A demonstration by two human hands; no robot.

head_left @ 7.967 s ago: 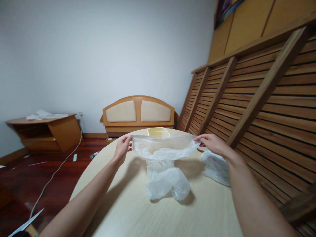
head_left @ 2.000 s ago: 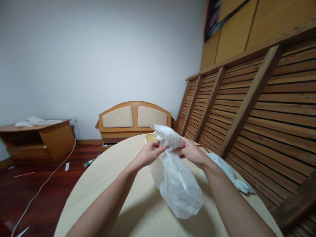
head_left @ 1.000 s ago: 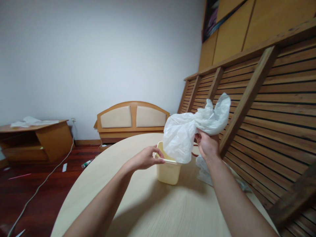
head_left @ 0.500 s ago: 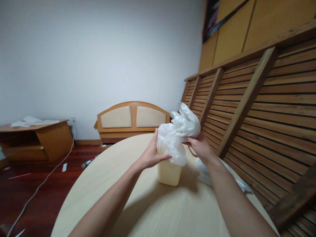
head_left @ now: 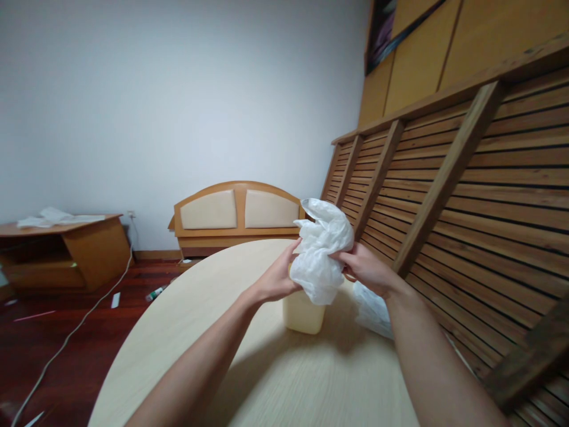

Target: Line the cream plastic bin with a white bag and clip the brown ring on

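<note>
A crumpled white plastic bag [head_left: 322,261] is bunched up over a pale yellow container [head_left: 304,314], which stands upright on the round table. From the left, my left hand [head_left: 282,273] is closed on the bag's side, its fingertips partly hidden behind the plastic. On the other side my right hand [head_left: 367,268] pinches the bag's right edge. The bag covers the container's upper part and rim. Another white plastic bag [head_left: 372,311] lies on the table near my right forearm, which hides part of it.
The pale round table [head_left: 186,332] fills the foreground. A slatted wooden frame [head_left: 466,225] leans along the right side. Behind the table stands a headboard [head_left: 240,207]. At left are a low wooden desk [head_left: 98,252] and a white cable [head_left: 80,325] on the floor.
The bunched top of the bag has come down and slightly left. My left hand's fingers have closed in from a wider spread, and my right hand still grips the bag.
</note>
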